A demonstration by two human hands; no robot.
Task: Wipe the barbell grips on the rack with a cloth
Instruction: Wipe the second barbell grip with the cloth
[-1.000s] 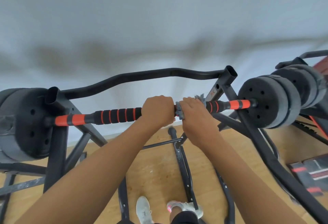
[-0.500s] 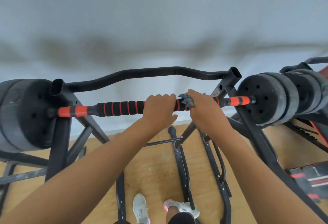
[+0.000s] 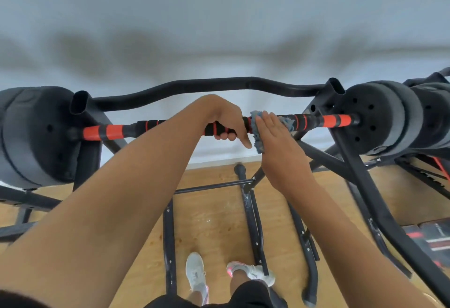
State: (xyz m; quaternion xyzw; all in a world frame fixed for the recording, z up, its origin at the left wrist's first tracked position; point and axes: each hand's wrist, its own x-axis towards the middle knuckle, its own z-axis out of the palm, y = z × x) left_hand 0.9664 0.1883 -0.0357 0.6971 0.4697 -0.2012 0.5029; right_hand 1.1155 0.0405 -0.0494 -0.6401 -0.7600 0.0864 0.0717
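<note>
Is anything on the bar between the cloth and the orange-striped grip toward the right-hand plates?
Nothing visible. The cloth, pressed to the barbell by the flat right hand, has bare grip running right to the weight plates. The left hand grips the bar on the cloth's other side.

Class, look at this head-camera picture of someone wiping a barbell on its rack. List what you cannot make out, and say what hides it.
- Barbell grip under the left hand: hidden by fingers curled round it.
- Cloth: mostly covered by the flat right hand; its size and whether it wraps the bar are unclear.
- Left weight plates: cut by the left edge.
- Right weight plates: cut by the right edge.
- Wall: blurred.
</note>
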